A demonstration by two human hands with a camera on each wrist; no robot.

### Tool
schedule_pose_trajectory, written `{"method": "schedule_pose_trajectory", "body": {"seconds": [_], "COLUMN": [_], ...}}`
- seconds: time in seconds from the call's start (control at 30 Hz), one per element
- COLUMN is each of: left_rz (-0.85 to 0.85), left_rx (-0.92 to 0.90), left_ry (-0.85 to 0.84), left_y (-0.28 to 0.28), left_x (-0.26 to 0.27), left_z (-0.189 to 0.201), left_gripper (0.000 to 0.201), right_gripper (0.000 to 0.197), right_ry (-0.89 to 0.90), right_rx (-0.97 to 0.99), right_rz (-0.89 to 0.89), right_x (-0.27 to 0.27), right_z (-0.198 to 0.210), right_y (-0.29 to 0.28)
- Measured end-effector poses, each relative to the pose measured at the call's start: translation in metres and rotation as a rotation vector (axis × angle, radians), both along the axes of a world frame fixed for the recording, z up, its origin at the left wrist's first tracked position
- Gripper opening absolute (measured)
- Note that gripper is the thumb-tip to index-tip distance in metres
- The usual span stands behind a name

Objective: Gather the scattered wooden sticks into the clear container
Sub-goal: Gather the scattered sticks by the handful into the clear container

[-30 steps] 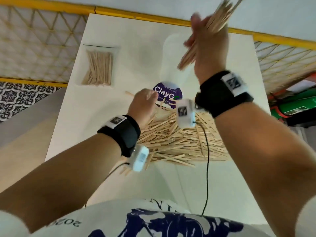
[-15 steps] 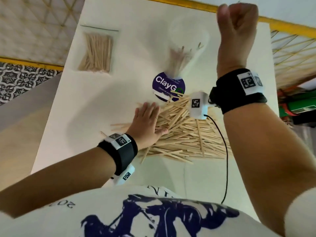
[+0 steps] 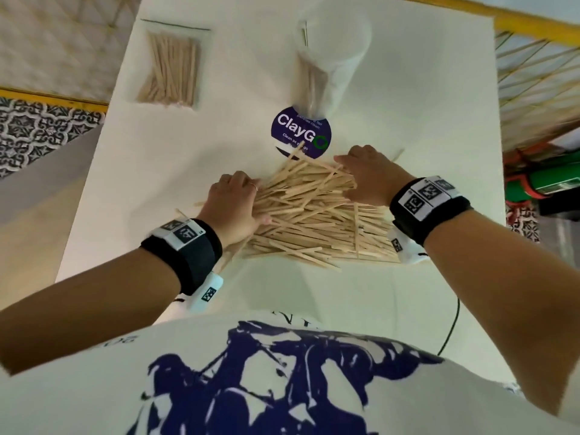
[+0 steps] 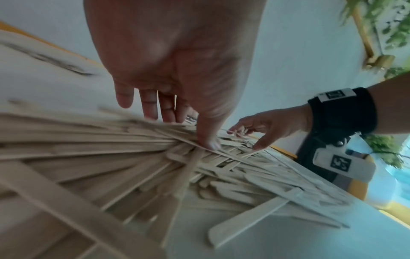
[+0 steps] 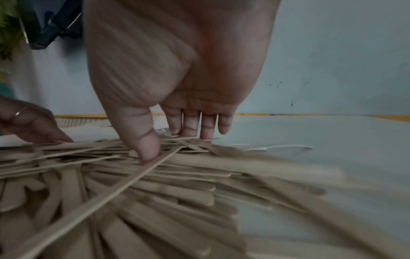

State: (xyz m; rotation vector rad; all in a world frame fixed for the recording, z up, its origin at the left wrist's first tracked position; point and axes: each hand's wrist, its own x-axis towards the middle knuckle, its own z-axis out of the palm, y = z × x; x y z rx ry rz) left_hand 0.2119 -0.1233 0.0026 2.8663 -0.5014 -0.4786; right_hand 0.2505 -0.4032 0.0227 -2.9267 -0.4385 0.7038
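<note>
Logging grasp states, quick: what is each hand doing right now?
Left hand: open, fingers resting on the pile of wooden sticks.
Right hand: open, fingers and thumb touching the pile.

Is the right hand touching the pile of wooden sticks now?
Touching. In the right wrist view, the right hand presses its thumb tip flat on a stick of the pile of wooden sticks, and its fingertips meet the far sticks.

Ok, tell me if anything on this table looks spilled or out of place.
The wooden sticks lie in a loose, crisscrossed heap between both hands, some overlapping the purple sticker. The clear container holds only a few.
</note>
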Motion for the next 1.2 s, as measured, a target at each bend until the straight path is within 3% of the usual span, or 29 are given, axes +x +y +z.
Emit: {"method": "schedule_pose_trajectory", "body": {"seconds": [0.1, 0.2, 0.27, 0.37, 0.5, 0.7, 0.83, 1.0, 1.2], "left_rz": [0.060, 0.071, 0.062, 0.097, 0.107, 0.090, 0.177, 0.347, 0.451], "left_rx": [-0.043, 0.009, 0.031, -0.038, -0.097, -0.121, -0.296, -0.591, -0.933], "left_ry": [-0.006, 0.057, 0.056, 0.037, 0.042, 0.011, 0.005, 0.048, 0.093], "left_y": [-0.002, -0.003, -0.004, -0.005, 0.001, 0.018, 0.021, 0.003, -0.041], "left_x": [0.001, 0.000, -0.001, 0.002, 0.006, 0.008, 0.011, 0.012, 0.022], "left_z": [0.001, 0.001, 0.001, 0.000, -0.001, 0.008, 0.022, 0.040, 0.046], "left_gripper": [0.067, 0.091, 0.095, 0.073, 0.045, 0.032, 0.026, 0.015, 0.009], "right_gripper": [0.074, 0.070, 0.065, 0.062, 0.037, 0.015, 0.008, 0.007, 0.026], "right_ry": [-0.023, -0.142, -0.140, -0.079, -0.029, -0.041, -0.004, -0.027, -0.069], "right_rx": [-0.022, -0.113, -0.113, -0.076, -0.034, 0.014, 0.174, 0.549, 0.986], "right_rz": [0.015, 0.110, 0.139, 0.141, 0.148, 0.092, -0.126, -0.399, -0.666], "right_x": [-0.005, -0.006, -0.005, -0.002, -0.004, 0.001, 0.003, 0.000, -0.002], "right_z": [0.000, -0.001, -0.001, -0.003, -0.001, 0.030, 0.050, 0.061, 0.059], "right_y": [0.006, 0.017, 0.025, 0.033, 0.036, 0.029, 0.018, 0.031, 0.068]}}
